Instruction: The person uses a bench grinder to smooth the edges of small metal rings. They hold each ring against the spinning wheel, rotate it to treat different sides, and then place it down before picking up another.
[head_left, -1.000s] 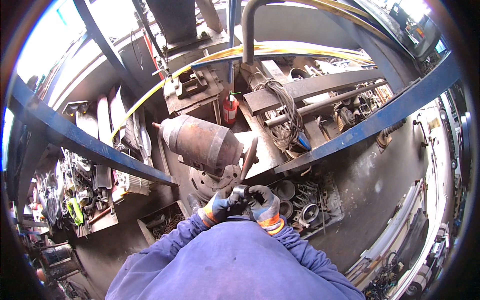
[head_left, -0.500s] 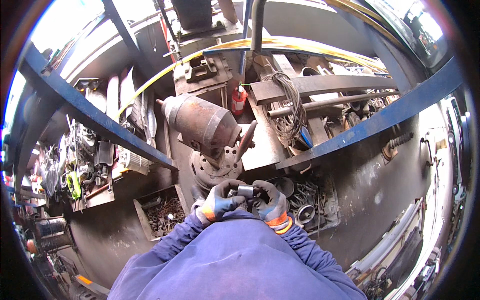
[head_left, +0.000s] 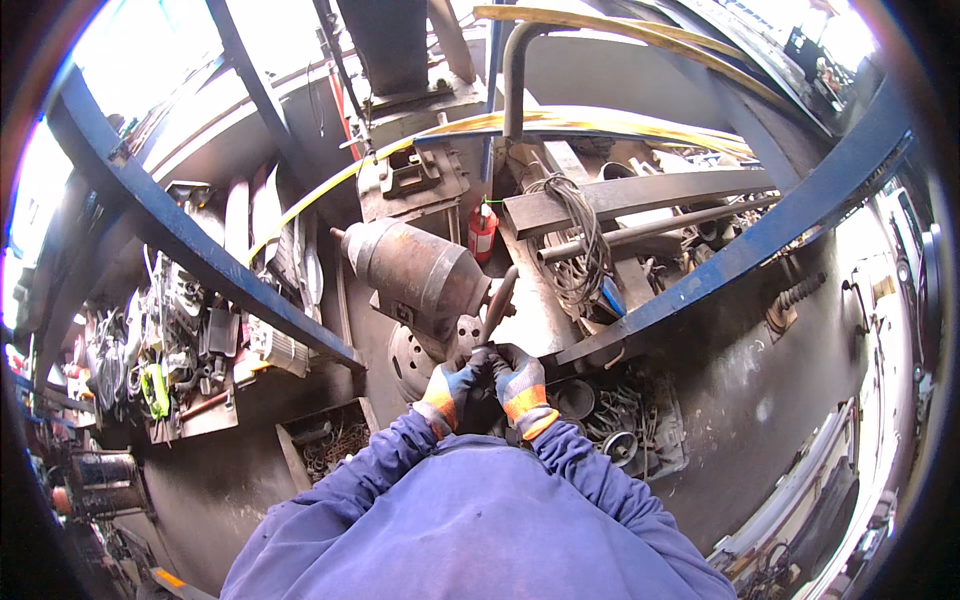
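My left hand (head_left: 452, 386), in a grey-blue glove with an orange and white cuff, is closed, with its fingertips drawn in toward the right. Close against it, my right hand (head_left: 520, 376) in a matching glove is closed too. Whatever lies between the fingers is hidden by the gloves. Just beyond them rises a dark tapered metal bar (head_left: 499, 308); I cannot tell if the fingers touch it. Behind stands a rusty, bottle-shaped metal body (head_left: 418, 272), with a round plate with holes (head_left: 410, 362) below it, partly covered by my left hand.
A box of rusty scrap (head_left: 330, 440) sits on the floor at left, and a tray of metal parts (head_left: 640, 425) at right. Blue steel beams (head_left: 690, 290) slant on both sides. A red fire extinguisher (head_left: 482, 232) and coiled cable (head_left: 585, 235) are farther back.
Both hands have moved slightly up and closer together, toward the tapered bar. The short silver metal cylinder seen between them before is out of sight now.
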